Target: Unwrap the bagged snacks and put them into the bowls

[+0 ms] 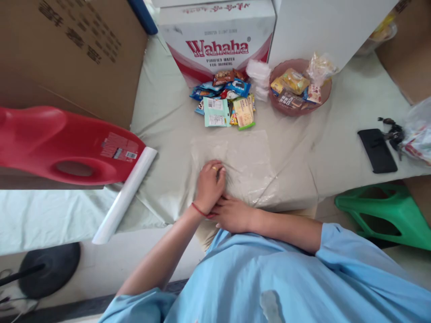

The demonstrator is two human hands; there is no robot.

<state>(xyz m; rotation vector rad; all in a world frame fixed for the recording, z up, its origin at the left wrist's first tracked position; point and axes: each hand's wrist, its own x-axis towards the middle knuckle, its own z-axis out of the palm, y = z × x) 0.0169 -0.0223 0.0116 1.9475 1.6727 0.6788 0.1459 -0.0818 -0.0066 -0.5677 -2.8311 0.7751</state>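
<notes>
A clear plastic sheet (249,166) lies flat on the pale cloth-covered table (336,148) in front of me. My left hand (209,186), with a ring and a red wrist string, rests on the sheet's left part, fingers curled and pinched onto the plastic. My right hand (233,215) lies at the table's near edge just below the left wrist. Its fingers stretch leftward and lie flat against the sheet's near edge, with the tips hidden under the left wrist. Behind the sheet is a pile of snack packets (225,103).
A pink bowl (325,96) of snacks and a Wahaha box (218,40) stand at the back. A white roll (126,193) and a red plastic stool (60,143) are on the left. A black phone (377,150) with keys and a green stool (387,215) are on the right.
</notes>
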